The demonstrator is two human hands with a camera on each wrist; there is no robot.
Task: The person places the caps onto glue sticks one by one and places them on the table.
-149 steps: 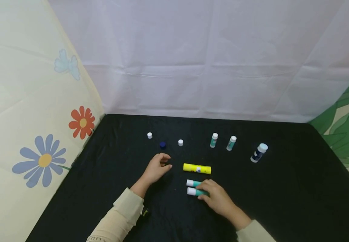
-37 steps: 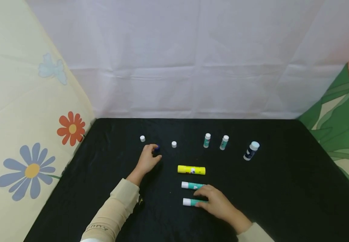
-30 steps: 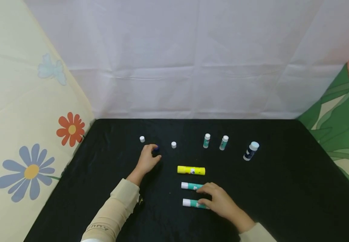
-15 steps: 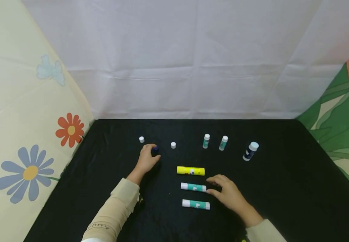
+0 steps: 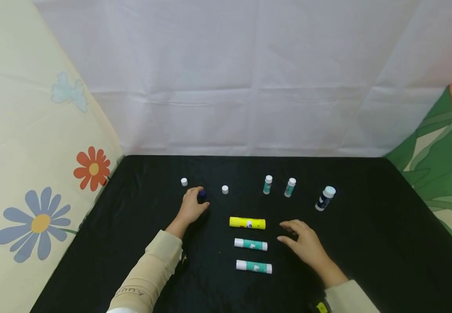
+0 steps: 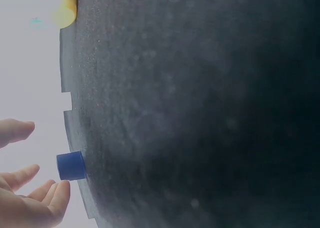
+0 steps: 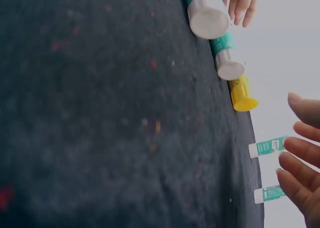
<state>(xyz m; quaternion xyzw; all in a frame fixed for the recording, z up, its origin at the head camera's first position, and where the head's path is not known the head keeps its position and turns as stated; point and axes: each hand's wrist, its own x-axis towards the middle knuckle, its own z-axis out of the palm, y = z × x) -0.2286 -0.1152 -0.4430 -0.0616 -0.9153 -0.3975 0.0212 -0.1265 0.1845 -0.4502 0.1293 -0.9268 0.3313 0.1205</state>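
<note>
At the back left of the black table, my left hand [image 5: 190, 206] is at a dark blue cap [image 5: 202, 194]. In the left wrist view, the fingertips come close to that blue cap [image 6: 71, 166] while the thumb stays apart from it; contact is unclear. My right hand [image 5: 304, 243] hovers with spread, relaxed fingers and holds nothing. To its left lie a yellow glue stick [image 5: 247, 223] and two teal-and-white glue sticks, a middle one [image 5: 251, 244] and a nearer one [image 5: 254, 266], roughly parallel.
Two white caps, one at left [image 5: 184, 182] and one nearer the centre [image 5: 225, 189], stand at the back. Two small teal glue sticks [image 5: 267, 185] [image 5: 290, 188] stand upright behind the yellow one. A dark blue glue stick [image 5: 325, 199] stands at right. White cloth [image 5: 226, 87] hangs behind.
My right hand has let go of the nearer teal glue stick, which it had moved toward me, and has withdrawn to the right. My left hand has moved to the blue cap.
</note>
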